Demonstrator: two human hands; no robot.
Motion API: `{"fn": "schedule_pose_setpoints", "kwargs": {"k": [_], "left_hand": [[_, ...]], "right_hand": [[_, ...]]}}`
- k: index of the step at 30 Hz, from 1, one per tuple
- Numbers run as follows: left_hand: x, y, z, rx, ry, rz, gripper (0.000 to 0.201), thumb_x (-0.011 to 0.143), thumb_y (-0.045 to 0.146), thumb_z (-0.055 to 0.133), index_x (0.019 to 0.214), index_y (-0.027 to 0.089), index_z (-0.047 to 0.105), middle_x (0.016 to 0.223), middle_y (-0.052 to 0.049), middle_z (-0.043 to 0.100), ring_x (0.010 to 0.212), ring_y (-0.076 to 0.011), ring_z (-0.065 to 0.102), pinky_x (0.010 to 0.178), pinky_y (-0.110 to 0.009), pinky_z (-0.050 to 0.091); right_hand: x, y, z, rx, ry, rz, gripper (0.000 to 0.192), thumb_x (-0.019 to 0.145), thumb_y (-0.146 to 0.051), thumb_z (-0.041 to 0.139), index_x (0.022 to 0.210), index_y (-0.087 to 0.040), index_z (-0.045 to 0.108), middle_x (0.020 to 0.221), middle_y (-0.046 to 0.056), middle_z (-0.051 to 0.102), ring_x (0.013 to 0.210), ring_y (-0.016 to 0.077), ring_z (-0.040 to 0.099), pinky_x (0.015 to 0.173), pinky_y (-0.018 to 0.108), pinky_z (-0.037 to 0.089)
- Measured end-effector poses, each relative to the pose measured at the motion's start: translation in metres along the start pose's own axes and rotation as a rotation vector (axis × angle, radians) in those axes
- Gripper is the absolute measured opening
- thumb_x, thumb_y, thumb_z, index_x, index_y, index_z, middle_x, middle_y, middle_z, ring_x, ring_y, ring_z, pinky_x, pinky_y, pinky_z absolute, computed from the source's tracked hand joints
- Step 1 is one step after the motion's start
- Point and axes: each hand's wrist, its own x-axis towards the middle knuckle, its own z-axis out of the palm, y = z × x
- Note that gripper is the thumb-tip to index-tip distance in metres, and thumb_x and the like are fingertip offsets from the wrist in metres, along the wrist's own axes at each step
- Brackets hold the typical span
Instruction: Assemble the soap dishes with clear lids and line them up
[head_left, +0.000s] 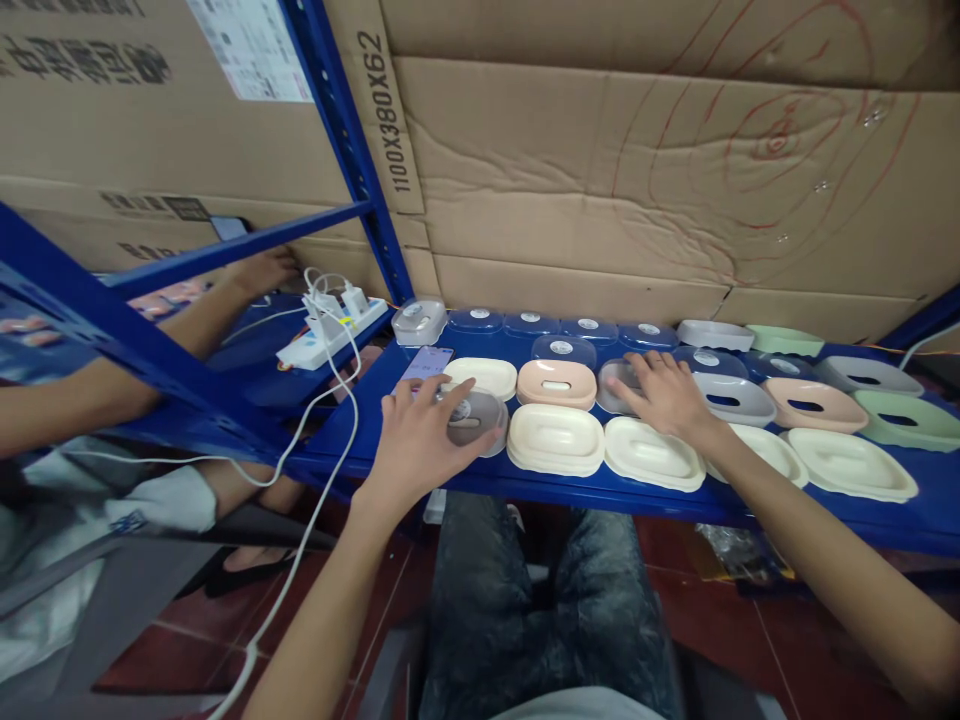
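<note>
My left hand point(420, 435) is curved around a grey soap dish point(476, 425) with a clear lid, at the left end of the front row. Its thumb lies along the near side and the fingers reach over the far side. My right hand point(667, 395) covers much of another grey soap dish point(613, 388) in the middle row, its thumb and fingers on it. Between the hands are a peach soap dish point(556, 384) and a cream dish point(555, 440). A second cream dish point(652, 452) lies just below my right hand.
Clear lids point(476, 319) line the back of the blue shelf point(360, 430). Grey, peach and green dishes point(911, 418) stand at right. A phone point(427, 368) lies at left, near a power strip point(330, 330) with hanging white cables. Another person's arm point(180, 340) reaches in beyond the blue post.
</note>
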Motion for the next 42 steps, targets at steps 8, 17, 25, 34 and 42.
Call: {"fn": "schedule_pose_setpoints", "kwargs": {"k": [8, 17, 25, 34, 42], "left_hand": [[0.002, 0.002, 0.006, -0.023, 0.0, 0.007, 0.075, 0.094, 0.072, 0.07, 0.154, 0.027, 0.07, 0.157, -0.016, 0.065, 0.134, -0.052, 0.053, 0.107, -0.07, 0.047], [0.004, 0.007, 0.007, 0.007, 0.014, 0.021, 0.075, 0.094, 0.073, 0.069, 0.152, 0.025, 0.072, 0.154, -0.016, 0.066, 0.134, -0.0539, 0.054, 0.107, -0.069, 0.046], [-0.002, 0.005, 0.015, 0.017, 0.074, 0.032, 0.074, 0.095, 0.072, 0.068, 0.151, 0.024, 0.072, 0.154, -0.018, 0.066, 0.134, -0.0532, 0.054, 0.105, -0.069, 0.046], [-0.006, 0.005, 0.016, 0.043, 0.017, 0.036, 0.086, 0.093, 0.075, 0.069, 0.161, 0.022, 0.063, 0.16, -0.021, 0.061, 0.139, -0.0545, 0.051, 0.11, -0.067, 0.045], [-0.008, 0.005, 0.012, 0.037, -0.048, 0.036, 0.099, 0.093, 0.079, 0.067, 0.168, 0.017, 0.051, 0.165, -0.024, 0.055, 0.141, -0.0549, 0.051, 0.112, -0.066, 0.046]], "right_hand": [[-0.001, 0.001, 0.002, 0.011, 0.011, -0.005, 0.077, 0.111, -0.069, 0.025, 0.147, -0.012, 0.061, 0.14, 0.026, 0.068, 0.126, 0.0442, 0.061, 0.103, 0.056, 0.046], [-0.001, 0.001, 0.002, 0.027, 0.013, -0.007, 0.078, 0.111, -0.068, 0.026, 0.151, -0.011, 0.059, 0.142, 0.027, 0.067, 0.128, 0.0448, 0.06, 0.103, 0.056, 0.045], [-0.001, 0.002, 0.003, 0.024, 0.02, -0.007, 0.077, 0.111, -0.068, 0.026, 0.15, -0.01, 0.06, 0.143, 0.027, 0.068, 0.129, 0.0451, 0.06, 0.104, 0.056, 0.046], [0.0, 0.002, 0.003, 0.044, 0.022, -0.009, 0.075, 0.111, -0.067, 0.029, 0.15, -0.011, 0.06, 0.143, 0.026, 0.068, 0.131, 0.0447, 0.06, 0.105, 0.057, 0.047], [-0.001, 0.001, 0.001, 0.029, 0.011, -0.008, 0.076, 0.112, -0.067, 0.028, 0.151, -0.01, 0.06, 0.142, 0.026, 0.068, 0.129, 0.0444, 0.061, 0.104, 0.056, 0.047]]}}
